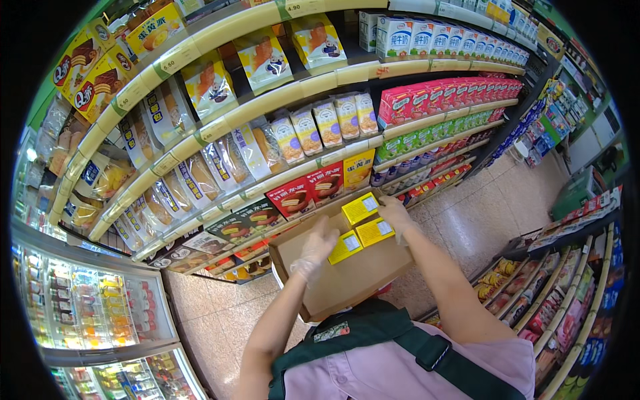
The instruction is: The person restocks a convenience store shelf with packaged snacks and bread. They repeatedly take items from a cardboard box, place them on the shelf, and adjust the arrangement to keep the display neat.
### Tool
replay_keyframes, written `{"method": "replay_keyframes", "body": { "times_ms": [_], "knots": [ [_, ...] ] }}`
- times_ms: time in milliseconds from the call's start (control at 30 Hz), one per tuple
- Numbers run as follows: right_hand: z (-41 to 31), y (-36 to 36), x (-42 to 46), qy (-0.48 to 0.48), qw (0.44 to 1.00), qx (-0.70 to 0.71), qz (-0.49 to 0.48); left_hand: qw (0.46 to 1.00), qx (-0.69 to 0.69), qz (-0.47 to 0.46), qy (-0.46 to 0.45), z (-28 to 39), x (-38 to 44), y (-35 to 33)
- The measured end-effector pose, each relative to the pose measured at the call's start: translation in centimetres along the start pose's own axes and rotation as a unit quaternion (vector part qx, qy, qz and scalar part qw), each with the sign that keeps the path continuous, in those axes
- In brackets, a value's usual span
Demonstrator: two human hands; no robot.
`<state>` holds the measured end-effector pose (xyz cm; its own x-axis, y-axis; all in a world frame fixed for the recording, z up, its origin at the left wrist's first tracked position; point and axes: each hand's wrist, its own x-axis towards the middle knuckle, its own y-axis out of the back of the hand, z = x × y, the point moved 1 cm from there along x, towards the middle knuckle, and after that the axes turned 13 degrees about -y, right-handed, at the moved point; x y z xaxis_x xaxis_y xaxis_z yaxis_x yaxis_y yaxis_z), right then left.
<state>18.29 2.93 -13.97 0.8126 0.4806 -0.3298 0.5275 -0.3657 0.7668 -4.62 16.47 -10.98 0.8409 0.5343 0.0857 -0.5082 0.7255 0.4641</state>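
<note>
In front of me is a shallow open cardboard box (345,280), tilted in the view, with several small yellow cartons at its shelf-side end. My right hand (395,215), in a clear disposable glove, has its fingers at the edge of the upper yellow carton (360,208); whether it grips it I cannot tell. Beside that hand lies another yellow carton (375,232), touching a third yellow carton (346,247). My left hand (317,247), gloved too and slightly blurred, is over the box's left part, close to the third carton, with no item visible in it.
Curved-looking shelves with packaged bread (192,182), red pie boxes (292,198), milk cartons (395,37) and pink drink cartons (415,102) rise ahead. Glass-door coolers (100,305) stand at the left. A snack rack (540,300) is at the right, above a tiled floor (450,200).
</note>
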Motion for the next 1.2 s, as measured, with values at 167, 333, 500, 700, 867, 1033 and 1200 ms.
{"method": "replay_keyframes", "body": {
  "times_ms": [167,333,500,700,867,1033,1200],
  "knots": [
    [-0.1,-1.1,0.5,-0.077,0.995,-0.036,-0.057,0.986,-0.003,-0.118,0.120,-0.8,2.1,-4.9],
    [1.6,-2.3,1.7,0.040,0.988,0.087,-0.120,0.982,0.033,-0.091,0.162,-1.4,3.4,-7.3],
    [-1.5,1.7,-1.3,0.096,0.949,0.265,-0.140,0.971,-0.205,-0.008,0.120,1.5,1.2,-5.9],
    [-3.6,4.8,-3.7,0.130,0.859,0.475,-0.141,0.953,-0.289,0.091,-0.018,9.8,-2.3,-1.2],
    [-5.3,5.3,-5.8,0.072,0.731,0.602,-0.314,0.976,-0.115,0.077,-0.168,13.0,-6.0,-1.8],
    [-7.1,3.3,-9.8,-0.015,0.621,0.629,-0.467,0.939,0.100,0.054,-0.325,16.3,-8.1,-2.3],
    [-7.6,1.9,-12.0,-0.055,0.558,0.630,-0.538,0.906,0.136,0.058,-0.396,16.5,-9.8,-1.6]
  ]
}}
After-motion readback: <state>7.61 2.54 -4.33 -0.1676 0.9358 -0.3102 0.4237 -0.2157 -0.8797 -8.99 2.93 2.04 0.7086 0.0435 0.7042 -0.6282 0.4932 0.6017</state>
